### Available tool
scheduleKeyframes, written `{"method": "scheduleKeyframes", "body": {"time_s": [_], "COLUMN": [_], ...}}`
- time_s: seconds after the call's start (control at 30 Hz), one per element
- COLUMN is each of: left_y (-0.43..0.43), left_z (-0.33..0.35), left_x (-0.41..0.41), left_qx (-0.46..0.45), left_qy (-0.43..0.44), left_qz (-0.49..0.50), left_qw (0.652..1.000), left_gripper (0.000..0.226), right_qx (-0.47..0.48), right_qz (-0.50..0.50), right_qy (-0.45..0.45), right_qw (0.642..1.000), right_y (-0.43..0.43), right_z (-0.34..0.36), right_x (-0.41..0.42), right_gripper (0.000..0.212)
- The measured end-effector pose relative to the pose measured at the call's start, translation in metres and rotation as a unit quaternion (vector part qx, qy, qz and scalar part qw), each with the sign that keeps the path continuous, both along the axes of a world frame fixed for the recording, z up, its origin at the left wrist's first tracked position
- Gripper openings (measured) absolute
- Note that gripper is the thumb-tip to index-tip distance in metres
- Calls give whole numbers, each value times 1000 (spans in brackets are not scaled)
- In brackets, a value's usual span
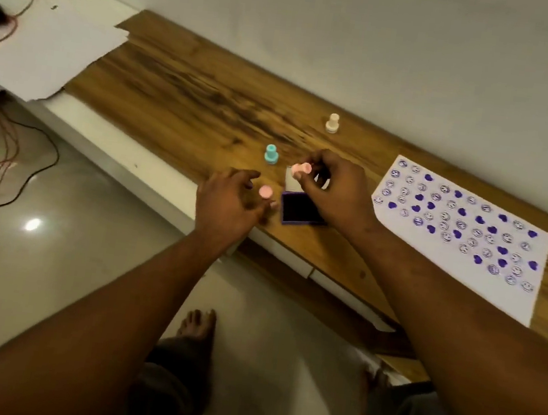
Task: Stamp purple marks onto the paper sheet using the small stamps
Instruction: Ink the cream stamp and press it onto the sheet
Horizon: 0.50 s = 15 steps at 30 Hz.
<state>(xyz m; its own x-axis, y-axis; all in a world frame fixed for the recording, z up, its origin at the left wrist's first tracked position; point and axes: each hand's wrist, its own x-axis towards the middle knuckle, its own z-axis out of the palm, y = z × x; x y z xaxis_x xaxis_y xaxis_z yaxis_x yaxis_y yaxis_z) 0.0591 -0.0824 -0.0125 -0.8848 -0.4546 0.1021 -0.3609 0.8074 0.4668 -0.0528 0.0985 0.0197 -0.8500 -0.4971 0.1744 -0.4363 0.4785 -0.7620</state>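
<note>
Right hand: our right hand (333, 187) pinched a pink stamp (301, 168) between thumb and fingertips, lifted just above the far edge of the ink pad (301, 209), with the stamp lying roughly sideways.
Left hand: our left hand (228, 201) hovered at the near edge of the table (190, 93), fingers loosely curled; a pink cap (265, 191) showed at the fingertips, but we could not tell whether we gripped it or it merely lay beneath them.
Ink pad: open, purple, flat on the table close to the near edge, between our two hands; its pale lid stood up behind it.
Paper: the sheet (462, 237) lay toward the right end of the table, well apart from the pad, its near corner reaching the near edge; it was covered in rows of purple smiley faces and hearts.
Teal stamp: the teal stamp (271, 154) stood upright just beyond our left hand, near the pad.
Cream stamp: the cream stamp (332, 123) stood upright further back, towards the far edge by the wall.
Blank sheets: white sheets (51, 45) overlapped the left end of the table.
</note>
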Motion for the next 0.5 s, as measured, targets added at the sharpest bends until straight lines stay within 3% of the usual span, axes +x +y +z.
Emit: {"method": "scheduleKeyframes", "body": {"time_s": [0.1,0.5], "left_y": [-2,-10], "left_z": [-5,-14], "left_x": [-8,-10], "left_qx": [-33,-10], "left_qy": [-20,21], "left_qz": [6,13], "left_qw": [999,1000], "left_gripper": [59,42], "right_qx": [49,147], "right_qz": [42,97], "right_qy": [22,16], "right_qw": [998,984], "right_y": [-15,-38], "right_z": [-6,-9], "right_x": [6,8], "right_gripper": [18,30]}}
